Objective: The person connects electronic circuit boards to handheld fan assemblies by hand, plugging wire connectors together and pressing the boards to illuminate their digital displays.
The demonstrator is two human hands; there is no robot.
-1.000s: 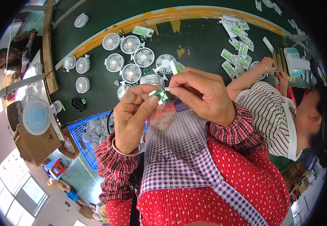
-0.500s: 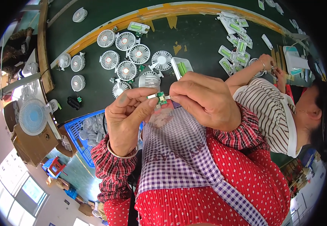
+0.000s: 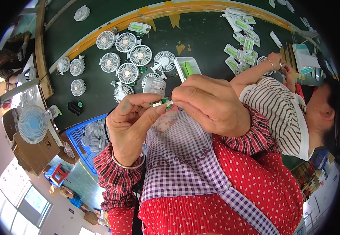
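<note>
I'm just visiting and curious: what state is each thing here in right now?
small green circuit board: pinched between both hands, held above the table.
left hand: closed on the board.
right hand: closed on the board.
white fan heads: lying flat on the dark table.
blue crate: holding parts.

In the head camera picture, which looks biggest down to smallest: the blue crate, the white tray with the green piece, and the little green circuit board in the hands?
1. blue crate
2. white tray
3. circuit board, though it sits nearest the camera.
</note>
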